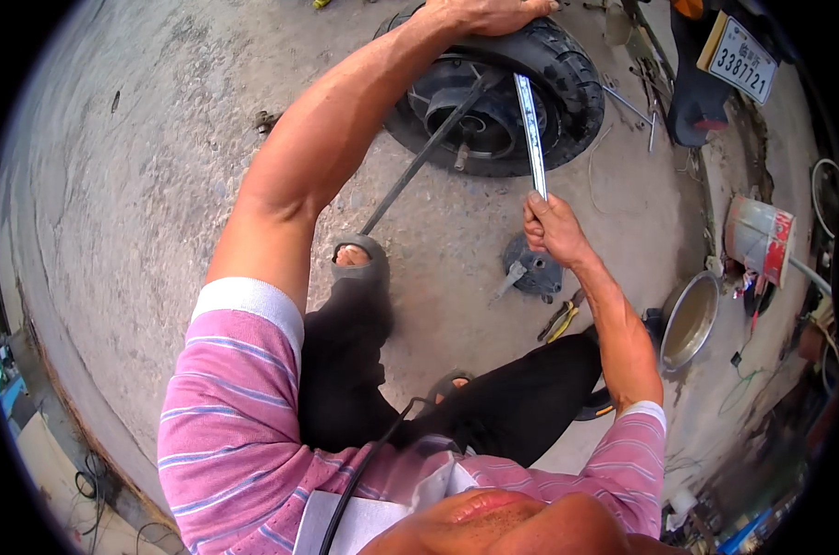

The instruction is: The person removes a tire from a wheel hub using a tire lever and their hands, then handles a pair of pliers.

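A scooter wheel with a knobbly black tyre (581, 106) lies flat on the concrete in front of me. My left hand (493, 13) rests on the tyre's far edge with fingers stretched out, partly cut off by the frame's top. Closed around the near end of a long silver tyre lever (531, 129) is my right hand (554, 227); the lever's far end goes in under the tyre's bead. A second, dark bar (410, 173) slants from the wheel's rim to my left foot (355, 259), where its near end meets the grey slipper.
Near my right hand lie a round brake plate (535, 276) and yellow-handled pliers (560, 322). To the right stand a metal basin (690, 319) and a red-and-white bucket (757, 239). A T-shaped wrench (629, 107) lies beside the wheel, below a vehicle's rear fender (695, 92).
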`<action>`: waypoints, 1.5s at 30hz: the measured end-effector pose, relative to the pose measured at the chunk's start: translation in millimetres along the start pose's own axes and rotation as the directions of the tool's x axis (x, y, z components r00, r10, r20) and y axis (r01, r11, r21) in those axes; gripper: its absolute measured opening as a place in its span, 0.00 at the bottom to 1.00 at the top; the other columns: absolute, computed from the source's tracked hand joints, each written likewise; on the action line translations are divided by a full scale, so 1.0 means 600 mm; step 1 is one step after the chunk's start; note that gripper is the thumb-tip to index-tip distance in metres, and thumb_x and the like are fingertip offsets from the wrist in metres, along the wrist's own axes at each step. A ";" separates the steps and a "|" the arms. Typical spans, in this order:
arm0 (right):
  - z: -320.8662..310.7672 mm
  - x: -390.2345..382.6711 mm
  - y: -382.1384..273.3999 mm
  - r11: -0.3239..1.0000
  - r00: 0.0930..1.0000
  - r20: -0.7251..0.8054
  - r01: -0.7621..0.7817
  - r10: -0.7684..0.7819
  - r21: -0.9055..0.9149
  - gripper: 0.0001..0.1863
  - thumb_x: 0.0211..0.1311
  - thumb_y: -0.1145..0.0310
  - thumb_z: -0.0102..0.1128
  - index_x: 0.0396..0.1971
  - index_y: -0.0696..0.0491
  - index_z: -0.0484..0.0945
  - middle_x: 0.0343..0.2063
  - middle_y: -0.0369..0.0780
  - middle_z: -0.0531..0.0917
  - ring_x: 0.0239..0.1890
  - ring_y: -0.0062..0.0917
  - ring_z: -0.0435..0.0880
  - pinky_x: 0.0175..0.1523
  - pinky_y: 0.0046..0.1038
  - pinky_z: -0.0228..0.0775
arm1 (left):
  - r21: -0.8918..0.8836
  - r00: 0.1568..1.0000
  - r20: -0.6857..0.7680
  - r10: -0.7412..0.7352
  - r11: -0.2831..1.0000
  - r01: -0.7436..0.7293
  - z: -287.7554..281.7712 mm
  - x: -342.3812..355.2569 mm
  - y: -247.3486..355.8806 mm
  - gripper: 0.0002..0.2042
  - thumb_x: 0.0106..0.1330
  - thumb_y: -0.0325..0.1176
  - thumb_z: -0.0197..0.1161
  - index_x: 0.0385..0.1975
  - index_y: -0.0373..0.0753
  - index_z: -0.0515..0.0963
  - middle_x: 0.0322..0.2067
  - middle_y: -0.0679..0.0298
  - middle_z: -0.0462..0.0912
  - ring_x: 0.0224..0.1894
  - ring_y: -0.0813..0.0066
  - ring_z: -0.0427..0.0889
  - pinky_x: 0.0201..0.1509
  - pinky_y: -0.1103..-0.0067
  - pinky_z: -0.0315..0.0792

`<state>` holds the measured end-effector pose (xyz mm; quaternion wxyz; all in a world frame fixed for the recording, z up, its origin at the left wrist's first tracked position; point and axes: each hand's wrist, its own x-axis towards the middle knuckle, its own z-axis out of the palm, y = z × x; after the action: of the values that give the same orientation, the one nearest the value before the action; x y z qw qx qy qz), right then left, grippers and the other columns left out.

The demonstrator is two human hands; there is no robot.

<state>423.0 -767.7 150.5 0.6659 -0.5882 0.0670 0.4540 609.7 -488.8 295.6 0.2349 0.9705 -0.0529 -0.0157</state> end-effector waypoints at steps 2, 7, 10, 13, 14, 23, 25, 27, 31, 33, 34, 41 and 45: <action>0.022 -0.008 -0.002 0.999 0.998 -0.054 -0.017 0.019 0.044 0.22 0.83 0.48 0.44 0.31 0.48 0.65 0.18 0.28 0.60 0.16 0.12 0.55 0.19 0.20 0.48 | 0.000 1.000 0.000 -0.005 1.000 0.005 0.004 -0.001 -0.003 0.36 0.71 0.64 0.50 0.40 0.30 0.87 0.43 0.42 0.88 0.50 0.46 0.87 0.57 0.61 0.77; 0.294 0.008 -0.032 0.700 0.996 -0.088 0.050 0.018 0.713 0.23 0.82 0.45 0.42 0.27 0.43 0.62 0.17 0.26 0.57 0.16 0.14 0.54 0.22 0.21 0.48 | 0.001 1.000 -0.024 -0.014 1.000 0.014 0.001 0.003 -0.012 0.36 0.72 0.64 0.49 0.40 0.31 0.87 0.43 0.42 0.88 0.50 0.46 0.87 0.57 0.61 0.77; 0.363 0.038 -0.054 0.462 0.991 -0.070 0.115 -0.113 0.880 0.23 0.82 0.44 0.43 0.26 0.43 0.61 0.17 0.26 0.57 0.16 0.14 0.55 0.22 0.22 0.48 | -0.016 1.000 -0.021 0.002 1.000 -0.002 0.006 0.003 -0.010 0.36 0.72 0.64 0.49 0.40 0.31 0.87 0.43 0.42 0.88 0.50 0.46 0.87 0.57 0.61 0.77; 0.206 0.050 0.032 0.832 0.981 0.067 0.119 -0.184 0.542 0.24 0.82 0.44 0.44 0.27 0.45 0.62 0.16 0.28 0.57 0.15 0.14 0.54 0.20 0.21 0.46 | -0.022 1.000 -0.026 0.006 1.000 -0.006 0.000 0.003 -0.016 0.36 0.72 0.65 0.49 0.40 0.31 0.87 0.43 0.42 0.88 0.50 0.46 0.86 0.57 0.61 0.77; 0.110 0.043 0.033 0.980 0.988 -0.132 0.105 -0.082 0.171 0.24 0.82 0.45 0.43 0.27 0.46 0.62 0.16 0.28 0.57 0.15 0.13 0.53 0.19 0.21 0.46 | -0.023 1.000 -0.029 -0.001 1.000 0.001 0.002 0.001 -0.023 0.36 0.72 0.65 0.49 0.40 0.31 0.87 0.43 0.42 0.88 0.50 0.47 0.86 0.57 0.61 0.77; 0.011 0.001 -0.009 0.997 0.998 -0.061 0.011 -0.016 -0.075 0.24 0.80 0.46 0.48 0.28 0.49 0.64 0.20 0.30 0.63 0.19 0.14 0.59 0.23 0.21 0.54 | -0.069 0.997 -0.048 0.063 0.995 -0.066 -0.007 -0.009 -0.023 0.37 0.72 0.65 0.48 0.39 0.29 0.87 0.41 0.42 0.88 0.48 0.44 0.87 0.55 0.60 0.78; -0.026 0.025 0.005 0.988 0.994 -0.103 0.025 -0.041 -0.153 0.24 0.80 0.46 0.50 0.29 0.50 0.67 0.20 0.30 0.67 0.20 0.15 0.63 0.25 0.22 0.59 | -0.031 0.998 -0.030 0.056 0.998 -0.057 -0.002 -0.006 -0.026 0.37 0.72 0.64 0.49 0.39 0.29 0.87 0.41 0.41 0.88 0.48 0.44 0.87 0.55 0.60 0.78; -0.060 0.034 0.013 0.844 0.943 -0.169 0.165 -0.287 -0.510 0.24 0.79 0.46 0.51 0.30 0.52 0.69 0.20 0.30 0.69 0.21 0.15 0.67 0.26 0.24 0.61 | -0.004 0.999 -0.016 0.050 0.999 -0.050 -0.001 -0.007 -0.018 0.37 0.72 0.64 0.49 0.38 0.29 0.87 0.41 0.41 0.87 0.48 0.44 0.87 0.56 0.60 0.78; -0.067 0.046 0.030 0.739 0.864 -0.184 0.269 -0.468 -0.617 0.25 0.78 0.46 0.53 0.31 0.54 0.71 0.20 0.31 0.72 0.22 0.14 0.69 0.25 0.24 0.62 | -0.025 1.000 -0.001 0.007 1.000 -0.007 -0.007 -0.011 0.001 0.36 0.72 0.64 0.49 0.37 0.29 0.87 0.41 0.41 0.87 0.48 0.44 0.87 0.56 0.60 0.77; -0.038 0.023 0.027 0.835 0.903 -0.245 0.185 -0.352 -0.518 0.25 0.79 0.45 0.52 0.30 0.53 0.70 0.20 0.30 0.71 0.21 0.14 0.68 0.25 0.24 0.62 | -0.030 1.000 -0.005 0.018 0.999 -0.018 -0.008 -0.009 -0.003 0.36 0.72 0.64 0.49 0.37 0.29 0.87 0.41 0.41 0.87 0.48 0.44 0.87 0.56 0.60 0.77; -0.009 0.006 0.019 0.911 0.936 -0.277 0.094 -0.218 -0.401 0.25 0.79 0.45 0.52 0.30 0.52 0.70 0.20 0.30 0.71 0.20 0.15 0.68 0.25 0.24 0.61 | -0.015 1.000 -0.010 0.015 1.000 -0.015 -0.006 -0.008 -0.007 0.37 0.72 0.64 0.49 0.37 0.29 0.87 0.41 0.41 0.87 0.48 0.44 0.87 0.56 0.60 0.77; 0.149 -0.130 -0.148 0.916 0.960 -0.098 -0.215 0.261 0.337 0.21 0.80 0.47 0.50 0.30 0.46 0.65 0.18 0.26 0.61 0.15 0.11 0.56 0.18 0.18 0.47 | -0.021 1.000 -0.013 0.019 1.000 -0.019 -0.010 -0.007 -0.009 0.36 0.73 0.63 0.48 0.38 0.30 0.87 0.41 0.42 0.88 0.48 0.45 0.87 0.55 0.60 0.77; 0.167 -0.152 -0.234 0.790 0.944 0.095 -0.317 0.316 0.525 0.17 0.79 0.52 0.53 0.34 0.48 0.69 0.19 0.25 0.63 0.16 0.09 0.57 0.18 0.16 0.50 | 0.011 1.000 -0.011 0.024 1.000 -0.024 -0.007 -0.004 -0.022 0.35 0.73 0.63 0.48 0.39 0.30 0.87 0.41 0.42 0.88 0.47 0.45 0.87 0.55 0.60 0.78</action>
<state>421.5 -716.5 339.1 0.7175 -0.3598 0.2873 0.5227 608.6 -475.0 293.4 0.2302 0.9710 -0.0635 -0.0073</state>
